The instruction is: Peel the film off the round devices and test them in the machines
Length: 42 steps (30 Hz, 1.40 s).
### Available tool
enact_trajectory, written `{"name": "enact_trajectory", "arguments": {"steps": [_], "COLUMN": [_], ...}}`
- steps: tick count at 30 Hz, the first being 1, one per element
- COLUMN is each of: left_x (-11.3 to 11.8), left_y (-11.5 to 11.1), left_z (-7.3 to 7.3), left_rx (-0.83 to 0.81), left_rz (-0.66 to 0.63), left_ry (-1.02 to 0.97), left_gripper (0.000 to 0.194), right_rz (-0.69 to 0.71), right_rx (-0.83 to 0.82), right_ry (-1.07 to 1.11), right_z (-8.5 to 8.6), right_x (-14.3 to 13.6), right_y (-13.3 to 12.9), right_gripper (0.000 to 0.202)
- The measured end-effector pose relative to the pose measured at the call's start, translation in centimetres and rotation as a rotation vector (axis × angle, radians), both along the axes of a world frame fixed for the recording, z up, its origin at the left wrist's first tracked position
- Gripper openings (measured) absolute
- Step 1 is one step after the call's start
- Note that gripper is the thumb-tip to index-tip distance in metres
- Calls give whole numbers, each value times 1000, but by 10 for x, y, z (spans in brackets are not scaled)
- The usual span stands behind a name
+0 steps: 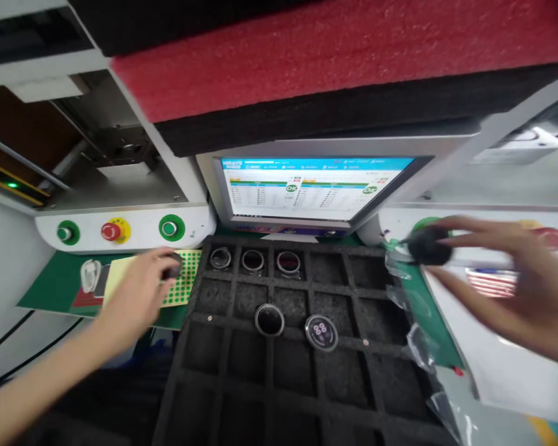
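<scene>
Overhead, a red and black foam block [335, 68] is seen across the top of the view, its two colours set in layers. Below it, a black foam tray [242, 328] is laid out, divided into square compartments. Behind the tray, a monitor [265, 201] is mounted, with two green "OK" marks shown on its screen. To the left of the monitor, a white control panel [139, 220] is fitted with two green buttons and one red button. Right hand [525, 272]: raised beyond the tray's right edge, blurred; a dark round piece [430, 244] is clamped between fingers and thumb. Left hand [142, 282]: placed over a green-dotted sheet [186, 288] beside the tray; a small dark piece [172, 266] is pinched between its fingers and thumb. Clear film [421, 347] is strung along the tray's right edge. Five round watch faces are counted: three, the left one [221, 258], the middle one [253, 261] and the right one [288, 262], are seated in separate compartments of the far row; a dark-faced one [270, 319] and a lit one [322, 332], with pink digits displayed, are laid over the dividers nearer the camera, apart from each other. A coiled white cable [90, 275] is set left of the sheet.
</scene>
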State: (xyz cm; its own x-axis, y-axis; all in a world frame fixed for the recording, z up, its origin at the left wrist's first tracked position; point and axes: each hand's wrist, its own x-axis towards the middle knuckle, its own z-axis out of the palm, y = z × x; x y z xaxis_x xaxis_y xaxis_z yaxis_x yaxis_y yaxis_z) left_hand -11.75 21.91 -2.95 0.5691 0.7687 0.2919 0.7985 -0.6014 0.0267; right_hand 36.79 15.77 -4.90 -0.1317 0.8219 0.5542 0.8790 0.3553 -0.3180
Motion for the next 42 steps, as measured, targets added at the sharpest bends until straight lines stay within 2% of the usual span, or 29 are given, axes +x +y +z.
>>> {"name": "enact_trajectory", "arguments": {"steps": [2, 3, 5, 8, 12, 14, 16, 18, 20, 24, 28, 33, 37, 40, 42], "left_x": [21, 29, 41, 46, 43, 45, 53, 67, 86, 126, 143, 145, 137, 107, 74], "left_y": [-30, -38, -44, -39, -32, -30, -31, -34, -40, -49, -50, -48, -52, -45, -25], "left_z": [-17, -22, -27, -24, -15, -9, -4, -1, -1, -6, -8, -9, -9, 2, 17], "left_rx": [-111, -157, -231, -301, -399, -434, -425, -386, -371, -462, -569, -561, -494, -353, -191], "left_rz": [-118, -161, -202, -197, -176, -180, -170, -161, -180, -212, -171, -199, -226, -182, -61], "left_ry": [19, 43, 98, 140, 154, 174, 177, 138, 72, 54, 150, 201, 121, -52, -162], "left_gripper": [16, 17, 16, 16, 17, 21, 24, 23, 24, 40, 33, 27, 28, 31, 29], "right_rz": [166, 195, 165, 123, 161, 190, 209, 226, 263, 317, 291, 259, 236, 235, 245], "right_rx": [-61, -121, -268, -427, -483, -458, -356, -224, -164, -229, -276, -284, -313, -296, -223], "right_ry": [-7, 0, 28, 62, 13, -30, -71, -118, -176, -261, -226, -221, -202, -178, -174], "right_z": [-6, -9, -18, -34, -45, -42, -33, -22, -12, -8, -11, -12, -17, -21, -22], "right_x": [-38, -52, -70, -76, -70, -69, -73, -83, -96, -117, -121, -122, -125, -126, -127], "right_y": [-6, -5, 1, 12, 22, 21, 13, -3, -22, -51, -57, -59, -59, -58, -56], "right_gripper": [21, 20, 21, 26, 24, 25, 25, 25, 28, 25, 22, 32, 39, 38, 36]}}
